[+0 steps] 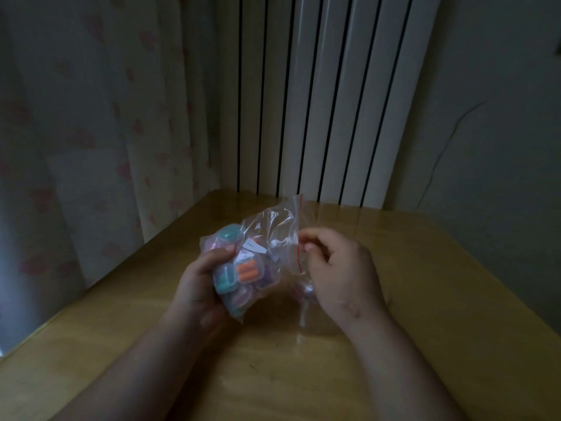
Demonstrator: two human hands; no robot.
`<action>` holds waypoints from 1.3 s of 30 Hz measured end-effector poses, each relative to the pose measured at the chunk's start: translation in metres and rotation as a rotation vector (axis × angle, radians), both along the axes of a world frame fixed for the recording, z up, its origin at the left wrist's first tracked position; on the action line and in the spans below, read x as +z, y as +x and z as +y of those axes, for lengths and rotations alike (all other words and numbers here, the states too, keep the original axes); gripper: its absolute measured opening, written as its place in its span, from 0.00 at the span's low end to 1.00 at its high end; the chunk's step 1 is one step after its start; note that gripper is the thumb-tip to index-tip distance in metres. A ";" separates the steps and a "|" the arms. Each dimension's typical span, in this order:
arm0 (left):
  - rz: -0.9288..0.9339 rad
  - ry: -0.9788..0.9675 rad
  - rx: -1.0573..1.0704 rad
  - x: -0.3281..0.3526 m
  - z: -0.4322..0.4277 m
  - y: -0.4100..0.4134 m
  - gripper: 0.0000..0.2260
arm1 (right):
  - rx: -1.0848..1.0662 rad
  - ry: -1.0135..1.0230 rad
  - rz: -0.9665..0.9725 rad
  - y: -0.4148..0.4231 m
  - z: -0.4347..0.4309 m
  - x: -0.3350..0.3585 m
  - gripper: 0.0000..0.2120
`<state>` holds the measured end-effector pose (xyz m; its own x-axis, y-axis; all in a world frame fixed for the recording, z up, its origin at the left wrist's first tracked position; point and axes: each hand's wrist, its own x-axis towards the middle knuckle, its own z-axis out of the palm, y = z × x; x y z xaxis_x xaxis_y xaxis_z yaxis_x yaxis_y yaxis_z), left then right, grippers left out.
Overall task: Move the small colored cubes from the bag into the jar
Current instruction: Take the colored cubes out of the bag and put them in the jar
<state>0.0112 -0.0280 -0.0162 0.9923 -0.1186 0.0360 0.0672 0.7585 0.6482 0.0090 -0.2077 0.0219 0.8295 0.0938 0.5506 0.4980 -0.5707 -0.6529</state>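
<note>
A clear zip bag (267,235) with a red seal line is held above the wooden table (425,299). Inside it lie several small colored cubes (239,271), teal, orange and pinkish, in clear cases. My left hand (200,287) cups the full bottom of the bag from below. My right hand (334,268) pinches the bag's top edge by the red seal. Something clear and glassy, perhaps the jar (303,299), shows faintly under my right hand, too dim to tell.
The table sits in a room corner. A curtain (91,147) with pink prints hangs on the left, a white ribbed radiator (328,101) stands behind, and a plain wall (501,132) is on the right.
</note>
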 end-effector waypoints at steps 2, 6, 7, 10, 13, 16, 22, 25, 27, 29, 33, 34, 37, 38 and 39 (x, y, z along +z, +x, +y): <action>-0.009 0.006 -0.019 -0.001 0.001 0.000 0.19 | 0.067 -0.067 0.049 -0.002 0.001 0.001 0.10; -0.028 0.018 -0.049 0.000 0.000 -0.001 0.17 | 0.100 -0.202 0.107 -0.004 0.004 0.000 0.08; -0.031 0.018 -0.051 -0.001 0.000 -0.001 0.18 | 0.101 -0.217 0.096 -0.005 0.005 0.002 0.06; -0.041 0.020 -0.070 -0.001 0.001 0.000 0.19 | 0.094 -0.294 0.097 -0.008 0.005 0.006 0.10; -0.062 0.005 -0.073 -0.004 0.003 0.002 0.35 | 0.080 -0.383 0.118 -0.010 0.003 0.009 0.04; -0.086 0.011 -0.099 -0.005 0.004 0.004 0.36 | 0.084 -0.429 0.135 -0.011 0.003 0.009 0.13; -0.069 0.040 -0.110 -0.004 0.003 0.002 0.22 | 0.066 -0.434 0.142 -0.012 0.004 0.010 0.16; -0.065 0.035 -0.109 -0.005 0.002 0.003 0.29 | 0.080 -0.339 0.164 -0.009 0.004 0.008 0.16; -0.060 0.008 -0.100 -0.006 0.003 0.003 0.31 | 0.081 -0.299 0.156 -0.007 0.004 0.006 0.13; -0.040 -0.016 -0.082 -0.006 0.002 0.002 0.25 | 0.070 -0.236 0.117 -0.006 0.004 0.005 0.08; 0.014 -0.032 0.006 -0.007 0.005 0.004 0.19 | -0.015 -0.007 0.067 -0.007 -0.003 0.008 0.10; 0.028 -0.035 0.040 -0.008 0.006 0.005 0.20 | -0.054 0.039 0.061 -0.006 -0.007 0.009 0.09; 0.065 -0.057 0.120 -0.009 0.012 0.009 0.29 | -0.177 0.112 0.057 0.000 -0.016 0.009 0.08; 0.067 -0.064 0.132 -0.008 0.013 0.009 0.31 | -0.211 0.121 0.063 0.002 -0.018 0.008 0.08; 0.073 -0.070 0.142 -0.008 0.014 0.010 0.32 | -0.241 0.129 0.070 0.003 -0.020 0.007 0.08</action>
